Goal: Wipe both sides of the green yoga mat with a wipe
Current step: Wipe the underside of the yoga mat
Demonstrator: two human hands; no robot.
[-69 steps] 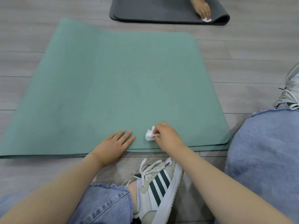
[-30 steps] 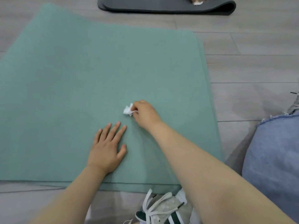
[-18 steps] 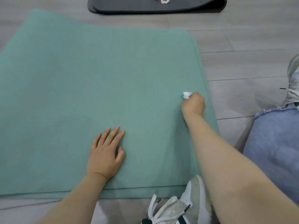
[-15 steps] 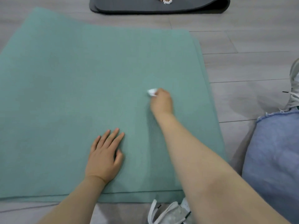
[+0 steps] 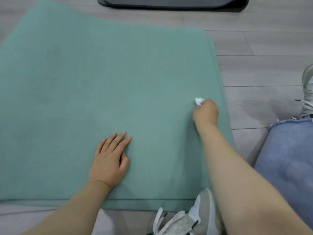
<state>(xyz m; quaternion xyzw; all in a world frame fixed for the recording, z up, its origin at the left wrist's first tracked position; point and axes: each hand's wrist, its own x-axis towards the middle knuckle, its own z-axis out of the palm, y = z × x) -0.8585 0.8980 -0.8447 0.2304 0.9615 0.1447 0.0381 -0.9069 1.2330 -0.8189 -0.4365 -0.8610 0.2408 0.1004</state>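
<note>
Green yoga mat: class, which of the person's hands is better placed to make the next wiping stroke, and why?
The right hand. It already pinches the white wipe against the green yoga mat near its right edge. The left hand lies flat on the mat, holding nothing, so it probably suits steadying.

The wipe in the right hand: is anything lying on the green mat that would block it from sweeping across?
Nothing visible does, except the person's own left hand, pressed flat on the green mat near its front edge. The right hand holds the wipe near the mat's right edge.
</note>
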